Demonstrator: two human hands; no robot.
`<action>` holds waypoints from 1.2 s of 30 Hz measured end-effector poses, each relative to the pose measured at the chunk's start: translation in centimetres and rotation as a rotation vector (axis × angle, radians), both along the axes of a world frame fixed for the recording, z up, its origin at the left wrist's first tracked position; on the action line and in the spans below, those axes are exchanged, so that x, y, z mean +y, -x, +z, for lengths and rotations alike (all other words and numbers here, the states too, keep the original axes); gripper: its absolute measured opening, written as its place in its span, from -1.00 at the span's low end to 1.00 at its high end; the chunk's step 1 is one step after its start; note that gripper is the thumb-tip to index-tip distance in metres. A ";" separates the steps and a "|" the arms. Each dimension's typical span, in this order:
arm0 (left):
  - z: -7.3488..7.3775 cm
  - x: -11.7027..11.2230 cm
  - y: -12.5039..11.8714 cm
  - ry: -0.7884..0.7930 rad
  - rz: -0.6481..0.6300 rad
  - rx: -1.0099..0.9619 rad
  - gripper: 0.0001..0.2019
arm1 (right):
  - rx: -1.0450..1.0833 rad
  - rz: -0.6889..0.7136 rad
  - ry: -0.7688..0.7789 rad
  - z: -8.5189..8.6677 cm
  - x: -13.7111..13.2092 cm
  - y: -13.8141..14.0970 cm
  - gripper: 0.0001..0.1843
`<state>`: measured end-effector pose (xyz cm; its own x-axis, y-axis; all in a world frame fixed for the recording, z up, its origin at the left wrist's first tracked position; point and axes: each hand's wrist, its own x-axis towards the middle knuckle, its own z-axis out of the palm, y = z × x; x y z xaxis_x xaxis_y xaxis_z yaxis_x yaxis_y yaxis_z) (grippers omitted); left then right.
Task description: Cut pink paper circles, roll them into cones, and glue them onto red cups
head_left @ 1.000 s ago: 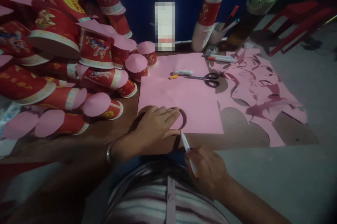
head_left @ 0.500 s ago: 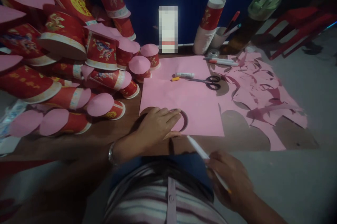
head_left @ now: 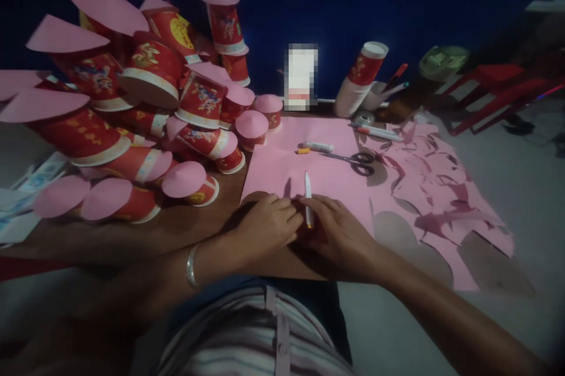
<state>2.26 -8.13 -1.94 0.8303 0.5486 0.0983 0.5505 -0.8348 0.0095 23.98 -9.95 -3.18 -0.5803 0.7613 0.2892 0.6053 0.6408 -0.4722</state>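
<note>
My left hand [head_left: 267,224] rests on the near edge of the pink paper sheet [head_left: 269,170], its fingers curled. Whatever lies under those fingers is hidden; the ring seen earlier there does not show. Close beside it, my right hand [head_left: 342,229] holds a white marker [head_left: 308,196] between thumb and fingers, with the slim end pointing away from me. Black-handled scissors [head_left: 359,163] lie on the paper beyond the hands. Near their blades are a white glue stick [head_left: 318,146] and a small yellow cap [head_left: 303,151].
Many red paper cups [head_left: 200,102] with pink cone tops crowd the left side. At the back stand a stack of cups [head_left: 362,79], a pen holder [head_left: 375,93] and a jar [head_left: 441,64]. Cut pink scraps [head_left: 432,170] cover the right. A red stool [head_left: 489,87] stands beyond.
My right hand has come from the table's near edge up to the paper, beside my left hand, bringing the marker. My left fingers have curled more, and the ring is now out of sight.
</note>
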 end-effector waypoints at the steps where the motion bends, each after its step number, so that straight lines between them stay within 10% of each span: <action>1: -0.2 0.0 0.0 -0.008 -0.002 -0.009 -0.87 | -0.008 -0.002 0.008 -0.1 0.1 -0.1 -0.16; 11: -0.7 0.9 0.6 -0.060 -0.077 -0.103 -0.86 | 0.005 0.009 0.016 0.1 0.7 0.0 -0.28; 19: 2.5 2.9 1.5 -0.065 0.072 -0.254 -0.73 | -0.068 0.017 0.098 0.0 0.9 -0.1 -0.41; 27: 2.2 6.6 -1.0 -0.022 -0.118 -0.106 -0.85 | -0.120 -0.045 0.046 -1.1 0.8 -0.4 -0.34; 36: 1.3 3.5 3.0 0.058 0.122 -0.338 -0.77 | -0.070 -0.031 0.108 -0.3 0.5 -0.5 -0.22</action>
